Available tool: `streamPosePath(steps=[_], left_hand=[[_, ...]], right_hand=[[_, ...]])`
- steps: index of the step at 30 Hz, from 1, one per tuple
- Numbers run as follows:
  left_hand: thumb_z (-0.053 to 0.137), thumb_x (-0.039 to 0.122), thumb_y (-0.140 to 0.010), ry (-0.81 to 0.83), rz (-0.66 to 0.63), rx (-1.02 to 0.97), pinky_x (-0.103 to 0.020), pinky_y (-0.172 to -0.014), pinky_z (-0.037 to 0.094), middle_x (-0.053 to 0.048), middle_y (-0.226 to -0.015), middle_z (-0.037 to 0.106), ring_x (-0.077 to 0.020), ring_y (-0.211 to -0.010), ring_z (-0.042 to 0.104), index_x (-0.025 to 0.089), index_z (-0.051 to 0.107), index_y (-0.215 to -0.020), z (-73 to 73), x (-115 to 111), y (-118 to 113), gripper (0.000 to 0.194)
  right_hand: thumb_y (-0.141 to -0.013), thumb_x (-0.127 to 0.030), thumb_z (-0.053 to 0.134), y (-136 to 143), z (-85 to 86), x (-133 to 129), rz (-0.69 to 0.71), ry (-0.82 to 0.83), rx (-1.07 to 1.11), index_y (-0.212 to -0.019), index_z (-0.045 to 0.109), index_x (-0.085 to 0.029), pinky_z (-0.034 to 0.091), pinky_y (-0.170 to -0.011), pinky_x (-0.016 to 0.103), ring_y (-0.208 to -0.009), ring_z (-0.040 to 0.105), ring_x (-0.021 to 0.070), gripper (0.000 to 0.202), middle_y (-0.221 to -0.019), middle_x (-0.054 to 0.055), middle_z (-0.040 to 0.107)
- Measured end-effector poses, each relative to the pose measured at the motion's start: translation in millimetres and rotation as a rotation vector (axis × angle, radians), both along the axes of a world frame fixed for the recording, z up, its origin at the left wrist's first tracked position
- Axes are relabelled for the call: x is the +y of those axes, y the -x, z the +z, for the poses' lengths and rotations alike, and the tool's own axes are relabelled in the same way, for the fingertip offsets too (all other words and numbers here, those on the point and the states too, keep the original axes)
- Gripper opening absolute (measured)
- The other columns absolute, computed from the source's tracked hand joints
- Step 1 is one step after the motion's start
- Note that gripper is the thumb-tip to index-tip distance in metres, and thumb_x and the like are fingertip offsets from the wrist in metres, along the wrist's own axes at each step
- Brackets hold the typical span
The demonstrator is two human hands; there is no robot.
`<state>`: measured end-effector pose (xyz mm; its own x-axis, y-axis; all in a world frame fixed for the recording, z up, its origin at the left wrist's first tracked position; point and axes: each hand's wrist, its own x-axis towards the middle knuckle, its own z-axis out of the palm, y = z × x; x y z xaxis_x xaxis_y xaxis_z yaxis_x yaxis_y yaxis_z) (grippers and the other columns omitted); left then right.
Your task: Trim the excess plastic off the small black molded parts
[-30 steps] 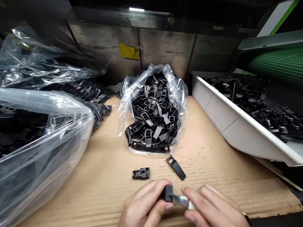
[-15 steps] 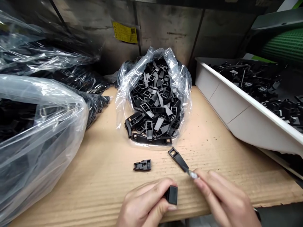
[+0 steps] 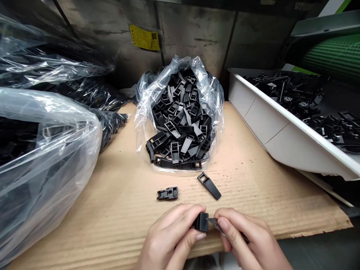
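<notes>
At the near edge of the cardboard sheet (image 3: 112, 210), your left hand (image 3: 171, 240) pinches a small black plastic piece (image 3: 201, 221) between thumb and fingers, with the piece sticking out at the right tips of that hand. Your right hand (image 3: 247, 243) is closed around a small blade (image 3: 213, 222), whose metal tip touches the right face of the piece; the two hands meet there, nearly fingertip to fingertip. Just beyond your hands, two loose parts lie flat on the cardboard: a short black clip (image 3: 167, 193) to the left and a longer black tab (image 3: 209, 185) to the right, lying at an angle. Farther back, in the middle, an open clear bag (image 3: 180, 116) spills over with more black tabs. Large plastic bags (image 3: 42, 150) crowd the left side, and a white tray (image 3: 281, 131) of black parts slopes along the right.
</notes>
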<state>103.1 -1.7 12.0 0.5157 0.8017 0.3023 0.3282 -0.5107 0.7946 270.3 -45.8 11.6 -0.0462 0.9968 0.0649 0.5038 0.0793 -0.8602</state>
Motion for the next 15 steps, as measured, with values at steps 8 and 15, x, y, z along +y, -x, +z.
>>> streamPosePath(steps=[8, 15], left_hand=[[0.052, 0.017, -0.083, -0.014, 0.004, -0.003, -0.005, -0.081, 0.039, 0.003, -0.101, 0.062, -0.0075, -0.094, 0.056, 0.023, 0.054, -0.105, 1.8, 1.5, -4.8, 0.023], [0.052, 0.018, -0.083, -0.019, 0.009, 0.038, -0.007, -0.074, 0.044, 0.001, -0.095, 0.066, -0.0102, -0.087, 0.061, 0.021, 0.056, -0.100, 1.6, -2.2, -3.2, 0.018]], right_hand=[[-0.088, -0.023, 0.035, -1.2, 0.0, 5.0, 0.069, -0.026, -0.053, -0.062, 0.035, -0.021, 0.029, -0.047, 0.015, -0.046, 0.040, 0.0053, 0.026, -0.052, -0.007, 0.039], [-0.088, -0.019, 0.035, -6.6, -1.2, 4.6, 0.130, -0.068, -0.130, -0.063, 0.036, -0.020, 0.031, -0.047, 0.015, -0.046, 0.043, 0.0053, 0.024, -0.054, -0.006, 0.042]])
